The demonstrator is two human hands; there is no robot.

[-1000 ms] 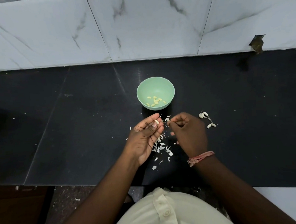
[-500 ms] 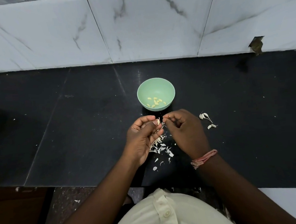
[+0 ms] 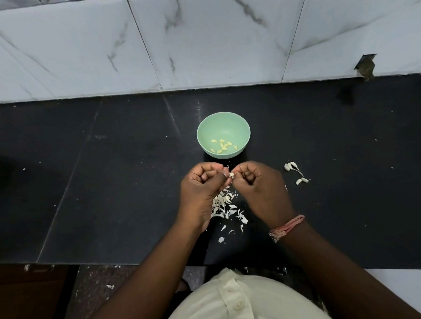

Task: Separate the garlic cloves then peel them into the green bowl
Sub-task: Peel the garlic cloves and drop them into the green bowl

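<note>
The green bowl (image 3: 223,124) stands on the black counter (image 3: 108,177) and holds several peeled yellowish cloves (image 3: 223,145). Just in front of it my left hand (image 3: 202,191) pinches a small garlic clove (image 3: 231,174) between thumb and curled fingers. My right hand (image 3: 262,188) is curled beside it, its fingertips pinching at the same clove. Torn white skins (image 3: 228,207) lie in a heap on the counter below both hands. Several unpeeled cloves (image 3: 293,167) lie to the right of my right hand.
A white marble-tiled wall (image 3: 198,38) rises behind the counter, with a chipped dark hole (image 3: 365,65) at its right. The counter's front edge runs below my wrists. A pink thread band (image 3: 286,227) circles my right wrist.
Both hands have closed in on each other and moved slightly toward the bowl. My left fingers have curled tighter round the clove, and my right fingertips now meet it.
</note>
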